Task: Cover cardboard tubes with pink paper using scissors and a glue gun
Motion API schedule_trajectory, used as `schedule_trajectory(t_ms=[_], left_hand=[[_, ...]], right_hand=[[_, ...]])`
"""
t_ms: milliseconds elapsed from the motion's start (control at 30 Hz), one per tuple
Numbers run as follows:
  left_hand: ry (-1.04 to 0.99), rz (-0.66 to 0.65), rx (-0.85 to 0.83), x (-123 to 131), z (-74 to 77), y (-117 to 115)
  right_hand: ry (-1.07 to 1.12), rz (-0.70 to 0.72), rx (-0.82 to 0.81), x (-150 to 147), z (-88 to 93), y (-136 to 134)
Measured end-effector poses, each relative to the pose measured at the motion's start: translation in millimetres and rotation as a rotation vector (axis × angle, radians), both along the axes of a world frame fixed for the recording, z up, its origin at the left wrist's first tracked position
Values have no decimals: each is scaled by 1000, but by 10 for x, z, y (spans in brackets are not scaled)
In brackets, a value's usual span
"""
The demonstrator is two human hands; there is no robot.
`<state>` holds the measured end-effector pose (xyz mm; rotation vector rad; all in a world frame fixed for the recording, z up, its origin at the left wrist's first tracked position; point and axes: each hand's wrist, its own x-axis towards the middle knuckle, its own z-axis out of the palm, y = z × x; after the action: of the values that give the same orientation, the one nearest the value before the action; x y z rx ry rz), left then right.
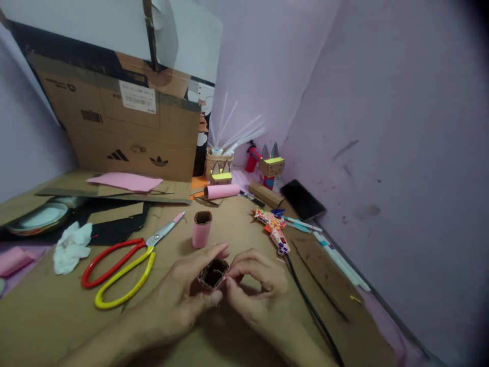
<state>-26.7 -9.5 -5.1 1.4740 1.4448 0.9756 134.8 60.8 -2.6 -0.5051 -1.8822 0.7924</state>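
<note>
A short cardboard tube (pixel 213 275) with a pink outer covering is held between both hands, its open end facing up toward me. My left hand (pixel 191 290) curves around its left side, thumb at the near rim and fingers behind. With thumb and fingertips, my right hand (pixel 257 285) pinches the tube's right edge. Just beyond them a second pink-covered tube (pixel 201 234) stands upright on the cardboard. Scissors (pixel 147 250) with one red and one yellow handle lie partly open to the left of my hands.
A big cardboard box (pixel 126 122) stands at the back left, pink paper (pixel 124 181) before it. Crumpled tissue (pixel 72 247) lies left. Farther back are a pink roll (pixel 221 191) and cat-eared cardboard figure (pixel 272 165). At right lie a phone (pixel 303 199) and glue gun (pixel 273 229) with black cord.
</note>
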Motion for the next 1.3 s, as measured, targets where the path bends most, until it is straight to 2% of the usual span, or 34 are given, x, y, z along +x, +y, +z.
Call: schedule_trajectory(t_ms=[167, 333, 567, 767, 933, 1167, 1300], left_hand=[[19, -9, 55, 18, 53, 14], [88, -31, 129, 21, 104, 29], [98, -90, 131, 25, 167, 26], [35, -102, 90, 4, 124, 32], [65, -16, 89, -42, 102, 72], [-168, -30, 47, -124, 46, 105], [-315, -7, 0, -111, -10, 134]], right_hand=[[15, -3, -60, 4, -9, 20], [27, 67, -179, 14, -11, 56], [1, 174, -490, 33, -15, 84], [-34, 168, -715, 27, -33, 112], [65, 182, -720, -54, -139, 146], [74, 266, -831, -165, -45, 167], [115, 259, -751, -173, -77, 162]])
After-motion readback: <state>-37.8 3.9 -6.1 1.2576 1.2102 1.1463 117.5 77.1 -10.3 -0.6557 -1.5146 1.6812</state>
